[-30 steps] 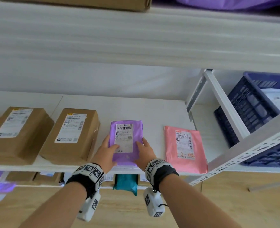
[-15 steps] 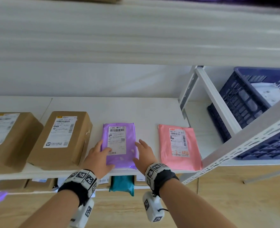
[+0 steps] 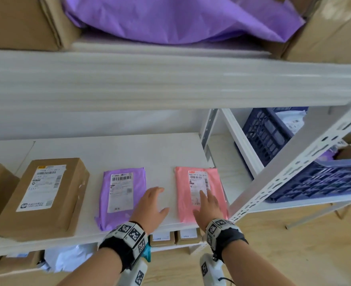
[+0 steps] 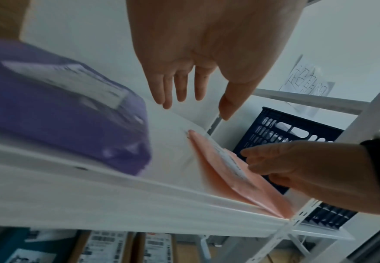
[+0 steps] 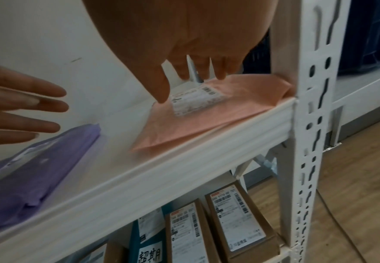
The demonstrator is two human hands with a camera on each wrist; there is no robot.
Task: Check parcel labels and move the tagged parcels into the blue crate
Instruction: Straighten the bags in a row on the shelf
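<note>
Head view: my right hand lies flat, fingers straight, on the pink parcel at lower center, ready to check its label. My left hand hovers open, holding nothing.

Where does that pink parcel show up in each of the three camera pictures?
Head: pink parcel lies lower centre-right on the shelf, under the right hand.
Left wrist: pink parcel sits lower right, at the shelf edge.
Right wrist: pink parcel sits centre, under the fingers.
Shared landmark: the purple parcel to its left.
</note>
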